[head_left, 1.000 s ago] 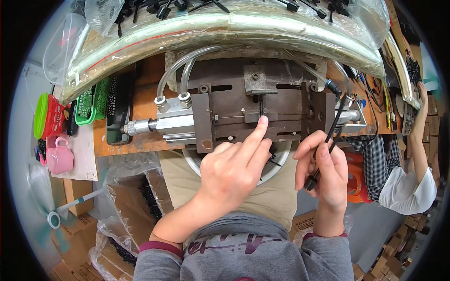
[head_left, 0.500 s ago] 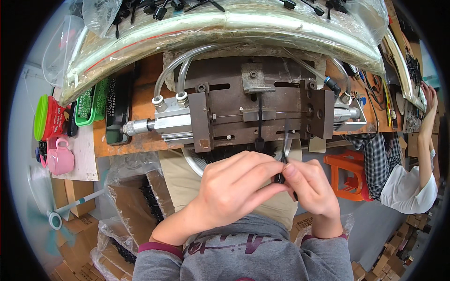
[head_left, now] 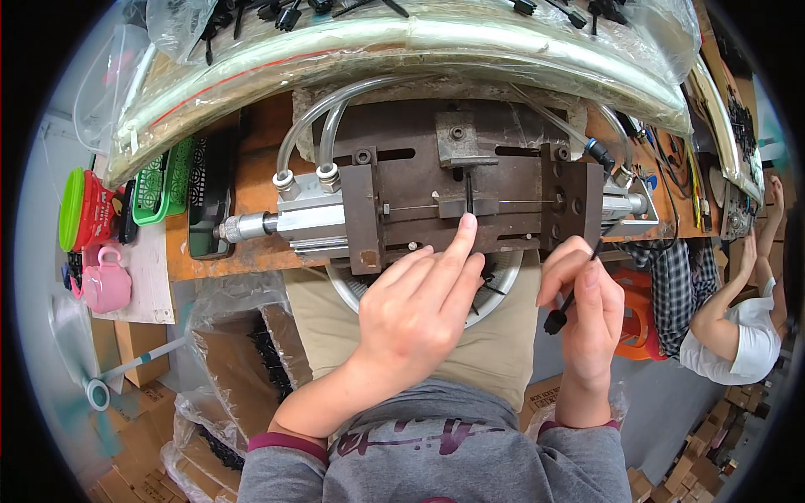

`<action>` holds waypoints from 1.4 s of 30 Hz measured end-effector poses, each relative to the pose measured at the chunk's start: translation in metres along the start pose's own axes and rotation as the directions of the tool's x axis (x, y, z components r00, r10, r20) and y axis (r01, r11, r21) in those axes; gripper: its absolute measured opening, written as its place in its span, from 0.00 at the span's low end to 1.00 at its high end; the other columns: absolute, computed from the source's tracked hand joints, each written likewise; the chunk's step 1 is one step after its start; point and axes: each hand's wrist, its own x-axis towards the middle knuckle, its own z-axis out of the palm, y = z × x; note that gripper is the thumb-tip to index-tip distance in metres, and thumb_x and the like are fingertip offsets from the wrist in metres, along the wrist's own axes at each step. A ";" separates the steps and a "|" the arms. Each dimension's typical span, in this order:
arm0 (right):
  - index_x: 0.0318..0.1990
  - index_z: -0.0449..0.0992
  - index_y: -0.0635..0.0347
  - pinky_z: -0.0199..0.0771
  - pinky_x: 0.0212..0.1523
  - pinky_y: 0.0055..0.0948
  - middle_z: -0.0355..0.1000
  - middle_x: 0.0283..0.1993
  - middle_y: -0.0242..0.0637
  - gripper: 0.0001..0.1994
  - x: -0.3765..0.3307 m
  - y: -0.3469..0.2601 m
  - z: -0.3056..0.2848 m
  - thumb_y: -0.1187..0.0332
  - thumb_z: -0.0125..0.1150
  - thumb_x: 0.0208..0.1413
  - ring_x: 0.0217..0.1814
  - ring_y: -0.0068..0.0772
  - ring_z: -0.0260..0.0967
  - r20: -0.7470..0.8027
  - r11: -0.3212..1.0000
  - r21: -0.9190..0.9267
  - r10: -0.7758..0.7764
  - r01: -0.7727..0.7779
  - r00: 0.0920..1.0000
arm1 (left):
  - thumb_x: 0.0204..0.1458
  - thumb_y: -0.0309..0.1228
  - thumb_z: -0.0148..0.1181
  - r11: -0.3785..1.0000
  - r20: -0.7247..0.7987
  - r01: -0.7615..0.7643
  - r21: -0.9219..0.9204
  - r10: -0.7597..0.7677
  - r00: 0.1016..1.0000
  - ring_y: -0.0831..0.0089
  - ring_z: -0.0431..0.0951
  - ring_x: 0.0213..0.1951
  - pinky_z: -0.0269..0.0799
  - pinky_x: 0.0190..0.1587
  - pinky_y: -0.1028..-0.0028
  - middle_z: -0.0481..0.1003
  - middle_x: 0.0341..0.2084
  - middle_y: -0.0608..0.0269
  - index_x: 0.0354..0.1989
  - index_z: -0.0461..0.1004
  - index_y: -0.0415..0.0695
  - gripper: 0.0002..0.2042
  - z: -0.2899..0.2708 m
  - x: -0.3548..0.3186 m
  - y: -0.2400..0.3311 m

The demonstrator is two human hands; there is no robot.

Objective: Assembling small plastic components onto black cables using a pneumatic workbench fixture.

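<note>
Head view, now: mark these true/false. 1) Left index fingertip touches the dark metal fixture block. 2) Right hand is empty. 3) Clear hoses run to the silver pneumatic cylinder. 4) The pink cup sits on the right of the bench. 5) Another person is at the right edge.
1) True: the left hand has its index finger out, with the tip on the dark metal fixture block near the centre slot.
2) False: the right hand pinches a thin black cable piece with a plug end.
3) True: two clear hoses arc down into fittings on the silver pneumatic cylinder.
4) False: the pink cup is at the left.
5) True: a person in a white shirt is there.
</note>
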 end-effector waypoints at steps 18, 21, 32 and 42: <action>0.42 0.72 0.61 0.55 0.15 0.15 0.71 0.24 0.27 0.05 0.057 -0.032 0.022 0.70 0.58 0.64 0.19 0.11 0.63 0.367 0.824 0.376 0.289 -0.425 0.884 | 0.37 0.21 0.75 0.928 -0.078 0.001 -0.374 -0.033 0.996 0.66 0.82 0.36 0.79 0.35 0.72 0.81 0.37 0.55 0.40 0.82 0.39 0.18 -0.055 0.016 0.003; 0.43 0.73 0.61 0.57 0.18 0.13 0.71 0.25 0.28 0.08 0.102 -0.047 0.043 0.68 0.62 0.62 0.20 0.11 0.64 0.059 0.996 0.079 -0.041 0.036 0.997 | 0.34 0.19 0.75 0.950 -0.088 0.078 -0.303 -0.109 0.990 0.67 0.80 0.33 0.79 0.36 0.75 0.78 0.35 0.58 0.40 0.82 0.39 0.19 -0.070 0.017 -0.002; 0.34 0.73 0.61 0.78 0.40 0.37 0.73 0.37 0.42 0.05 0.270 -0.045 0.131 0.73 0.60 0.49 0.42 0.43 0.75 0.513 0.096 -0.689 -0.636 0.719 0.576 | 0.35 0.21 0.72 0.986 -0.019 0.023 -0.164 -0.027 0.999 0.59 0.80 0.41 0.78 0.42 0.68 0.76 0.52 0.47 0.36 0.79 0.36 0.15 -0.023 0.004 0.004; 0.38 0.78 0.63 0.74 0.37 0.32 0.76 0.36 0.42 0.08 0.263 -0.043 0.068 0.71 0.64 0.51 0.39 0.38 0.75 0.510 0.066 -0.795 -0.464 0.603 0.724 | 0.40 0.27 0.70 0.999 0.076 -0.002 0.055 -0.002 0.997 0.72 0.79 0.25 0.73 0.29 0.76 0.76 0.54 0.51 0.37 0.78 0.40 0.13 -0.005 0.001 0.003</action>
